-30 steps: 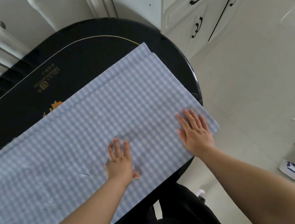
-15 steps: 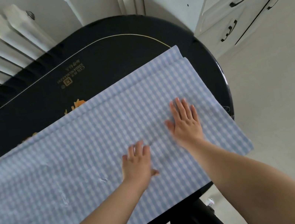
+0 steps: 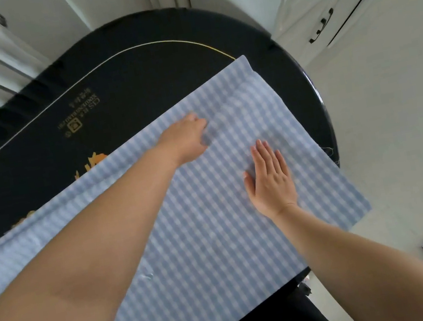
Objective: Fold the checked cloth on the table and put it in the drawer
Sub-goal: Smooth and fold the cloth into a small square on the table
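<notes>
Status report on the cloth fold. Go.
Right hand flat on checked cloth. Left hand at its far edge, grip unclear. Cloth on table, drawers shut.

Bare table (image 3: 136, 88) beyond checked cloth (image 3: 218, 243).

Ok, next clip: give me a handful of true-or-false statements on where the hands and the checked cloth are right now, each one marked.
1. The right hand lies flat on the checked cloth with its fingers straight. True.
2. The checked cloth is already inside a drawer. False: it lies spread across the black table.
3. The left hand is on the cloth near its far edge. True.
4. The cloth's right end stops short of the table's edge. False: its near right corner hangs past the edge, over the floor.
5. Both hands are lifting the cloth clear of the table. False: the cloth lies on the table under both hands.
</notes>
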`<state>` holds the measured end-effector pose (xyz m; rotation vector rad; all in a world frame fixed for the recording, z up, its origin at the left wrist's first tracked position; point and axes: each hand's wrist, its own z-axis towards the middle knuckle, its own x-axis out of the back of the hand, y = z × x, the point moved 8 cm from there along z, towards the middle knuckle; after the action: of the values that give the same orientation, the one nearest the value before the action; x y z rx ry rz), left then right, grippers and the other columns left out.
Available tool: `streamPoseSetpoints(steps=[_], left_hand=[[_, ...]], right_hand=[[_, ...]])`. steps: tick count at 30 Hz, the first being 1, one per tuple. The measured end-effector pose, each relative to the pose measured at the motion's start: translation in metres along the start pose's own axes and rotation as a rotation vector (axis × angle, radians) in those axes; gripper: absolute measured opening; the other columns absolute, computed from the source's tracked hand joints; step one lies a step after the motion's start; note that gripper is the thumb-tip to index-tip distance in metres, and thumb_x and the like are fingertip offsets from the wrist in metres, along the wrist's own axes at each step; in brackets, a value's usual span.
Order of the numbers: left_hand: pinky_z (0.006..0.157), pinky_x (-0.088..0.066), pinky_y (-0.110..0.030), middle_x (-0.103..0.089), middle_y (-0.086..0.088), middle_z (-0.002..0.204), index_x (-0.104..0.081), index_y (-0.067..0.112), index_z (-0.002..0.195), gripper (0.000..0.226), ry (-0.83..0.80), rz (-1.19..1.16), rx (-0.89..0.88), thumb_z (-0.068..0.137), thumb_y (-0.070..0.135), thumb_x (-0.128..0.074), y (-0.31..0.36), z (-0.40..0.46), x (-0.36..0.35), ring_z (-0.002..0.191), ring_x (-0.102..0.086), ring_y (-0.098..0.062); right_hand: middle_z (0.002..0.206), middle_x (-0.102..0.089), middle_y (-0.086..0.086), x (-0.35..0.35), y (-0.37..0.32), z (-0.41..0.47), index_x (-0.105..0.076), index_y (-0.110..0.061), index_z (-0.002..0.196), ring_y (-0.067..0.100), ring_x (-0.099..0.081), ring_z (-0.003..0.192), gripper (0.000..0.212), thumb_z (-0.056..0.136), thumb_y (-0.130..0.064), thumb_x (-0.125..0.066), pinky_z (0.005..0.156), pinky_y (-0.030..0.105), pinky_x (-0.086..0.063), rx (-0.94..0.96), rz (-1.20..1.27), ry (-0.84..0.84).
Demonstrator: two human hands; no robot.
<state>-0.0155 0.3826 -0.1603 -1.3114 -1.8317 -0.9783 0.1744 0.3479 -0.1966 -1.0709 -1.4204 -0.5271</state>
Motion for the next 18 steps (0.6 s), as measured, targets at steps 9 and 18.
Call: streamPoseSetpoints(steps=[9, 18], left_hand=[[0.092, -0.044, -0.041, -0.067, -0.002, 0.115, -0.063, 0.012, 0.101, 0.058, 0.228, 0.165, -0.357, 0.084, 0.062, -0.04, 0.057, -0.076, -0.037, 0.115, -0.057, -0.028], [0.084, -0.048, -0.035, -0.065, -0.001, 0.116, -0.06, 0.023, 0.116, 0.028, -0.032, -0.364, 0.046, 0.099, 0.022, -0.038, 0.052, -0.068, -0.052, 0.103, -0.061, -0.026]], right_hand=[[0.111, -0.063, 0.028, 0.013, 0.018, -0.005, -0.048, 0.005, 0.116, 0.043, -0.056, 0.108, 0.041, 0.085, -0.022, -0.044, 0.096, 0.051, -0.045, -0.164, 0.109, 0.187], [0.126, -0.047, 0.012, -0.012, 0.047, -0.015, -0.039, -0.001, 0.134, 0.022, -0.044, 0.118, 0.036, 0.099, -0.007, -0.041, 0.102, 0.023, -0.033, -0.6, 0.788, -0.042]])
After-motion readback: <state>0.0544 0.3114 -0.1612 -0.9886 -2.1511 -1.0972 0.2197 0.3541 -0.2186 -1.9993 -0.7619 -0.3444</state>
